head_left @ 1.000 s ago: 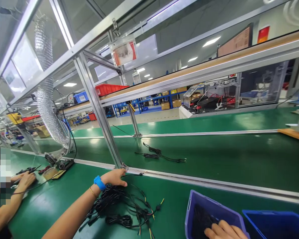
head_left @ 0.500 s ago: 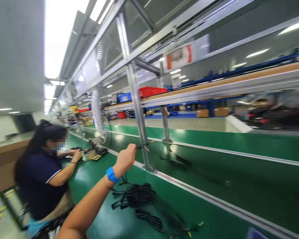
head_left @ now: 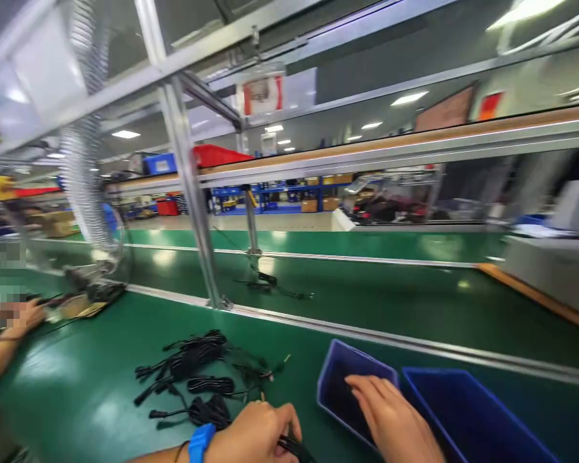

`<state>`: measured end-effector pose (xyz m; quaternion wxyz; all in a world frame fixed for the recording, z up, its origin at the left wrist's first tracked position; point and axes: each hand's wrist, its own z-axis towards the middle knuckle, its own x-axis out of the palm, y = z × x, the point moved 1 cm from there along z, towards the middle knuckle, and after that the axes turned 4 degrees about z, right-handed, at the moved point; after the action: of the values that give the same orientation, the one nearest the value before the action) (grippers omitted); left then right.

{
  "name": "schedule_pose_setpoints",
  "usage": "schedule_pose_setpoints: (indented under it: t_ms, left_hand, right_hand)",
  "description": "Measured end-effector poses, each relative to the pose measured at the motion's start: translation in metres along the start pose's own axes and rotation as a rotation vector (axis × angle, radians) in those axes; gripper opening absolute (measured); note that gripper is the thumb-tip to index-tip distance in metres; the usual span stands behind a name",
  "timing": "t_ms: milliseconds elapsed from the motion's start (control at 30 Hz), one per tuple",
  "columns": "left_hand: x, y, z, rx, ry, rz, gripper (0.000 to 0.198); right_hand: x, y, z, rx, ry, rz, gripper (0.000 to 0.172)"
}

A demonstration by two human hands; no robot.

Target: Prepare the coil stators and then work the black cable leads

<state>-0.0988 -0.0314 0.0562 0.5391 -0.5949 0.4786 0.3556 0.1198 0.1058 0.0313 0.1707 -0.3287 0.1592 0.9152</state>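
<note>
My left hand, with a blue band on its wrist, is closed around a black cable at the bottom middle. Just beyond it, a pile of black cables lies on the green work surface, several of them coiled in bundles. My right hand reaches over a small blue bin, its fingers extended over the opening. Nothing shows in those fingers, though their undersides are hidden. The bottom of this bin is dark, and I cannot make out what it holds.
A larger blue bin stands to the right. A metal post rises behind the cables. More black cables lie on the strip beyond the metal rail. At the left, a co-worker's hand is near a ribbed duct.
My view has swung right. My left hand, earlier raised over the rail with a thin cable, is now low and nearer to me. My right hand and the blue bins have come into view.
</note>
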Motion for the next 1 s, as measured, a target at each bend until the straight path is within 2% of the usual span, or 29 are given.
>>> schedule_pose_setpoints:
  t_ms: [133, 267, 400, 500, 600, 667, 733, 800, 900, 1000]
  left_hand:
    - [-0.01, -0.011, 0.016, 0.066, 0.099, -0.089, 0.046]
    - [-0.012, -0.024, 0.031, 0.208, 0.225, -0.045, 0.035]
    - [-0.01, -0.034, 0.042, 0.334, 0.287, 0.041, 0.021]
    - [-0.015, -0.036, 0.041, 0.426, 0.291, 0.049, 0.032]
    - [-0.021, -0.036, 0.033, 0.535, 0.214, 0.052, 0.037]
    - [-0.018, -0.036, 0.027, 0.621, 0.119, 0.125, 0.026]
    - [-0.007, -0.036, 0.023, 0.711, -0.006, 0.3, 0.013]
    - [0.009, -0.034, 0.022, 0.762, -0.125, 0.452, 0.021]
    - [0.032, -0.031, 0.023, 0.762, -0.253, 0.442, 0.018]
    - [0.051, -0.033, 0.027, 0.733, -0.309, 0.398, 0.014]
  right_hand:
    - [-0.009, 0.01, 0.006, 0.119, 0.066, -0.001, 0.028]
    - [-0.013, 0.017, 0.009, 0.176, 0.083, -0.002, 0.027]
    - [-0.017, 0.02, 0.007, 0.21, 0.098, 0.008, 0.028]
    - [-0.018, 0.02, 0.007, 0.227, 0.108, 0.029, 0.026]
    - [-0.019, 0.02, 0.008, 0.238, 0.118, 0.055, 0.025]
    - [-0.02, 0.02, 0.009, 0.244, 0.124, 0.071, 0.025]
    - [-0.02, 0.021, 0.009, 0.247, 0.128, 0.084, 0.024]
    - [-0.02, 0.023, 0.009, 0.25, 0.131, 0.091, 0.023]
    - [-0.021, 0.024, 0.009, 0.253, 0.131, 0.091, 0.024]
    - [-0.023, 0.026, 0.01, 0.251, 0.134, 0.089, 0.024]
